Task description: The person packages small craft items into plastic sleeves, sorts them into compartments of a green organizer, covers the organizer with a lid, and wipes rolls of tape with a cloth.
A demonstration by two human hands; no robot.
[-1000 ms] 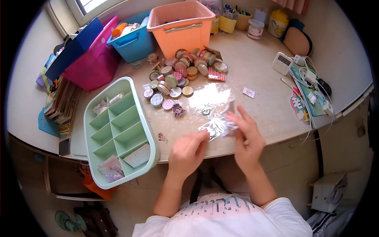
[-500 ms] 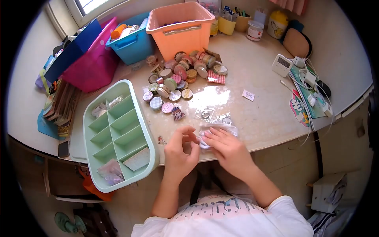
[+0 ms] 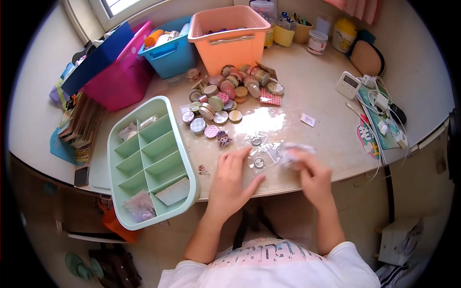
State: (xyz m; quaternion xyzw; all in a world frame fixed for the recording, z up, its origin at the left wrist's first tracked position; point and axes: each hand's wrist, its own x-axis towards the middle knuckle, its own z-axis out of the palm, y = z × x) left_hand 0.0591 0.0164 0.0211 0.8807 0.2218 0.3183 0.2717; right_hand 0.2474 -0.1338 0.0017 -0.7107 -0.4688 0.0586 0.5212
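My right hand (image 3: 314, 174) grips a crumpled white plastic packet (image 3: 297, 152) above the desk, its fingers slightly blurred. My left hand (image 3: 236, 178) lies by the desk's front edge with fingers and thumb apart, holding nothing. Just right of its fingertips are a small round item (image 3: 259, 162) and another round item (image 3: 256, 141), both among clear plastic. A figure-shaped piece (image 3: 224, 138) sits behind my left hand. Farther back, rolls of tape (image 3: 221, 98) are heaped together. The green divided tray (image 3: 192, 185) stands to the left, with small bags and a pale flat piece in some compartments.
Along the back stand an orange bin (image 3: 230, 50), a blue bin (image 3: 173, 58), a pink bin (image 3: 117, 77) and pen holders (image 3: 283, 36). A white timer (image 3: 348, 85) and tangled cables (image 3: 382, 101) lie at the right. A small white card (image 3: 308, 120) rests on the desk.
My right hand has lifted from the desk and moved right with the crumpled packet. My left hand has opened out and shifted slightly right. The camera view has shifted a little.
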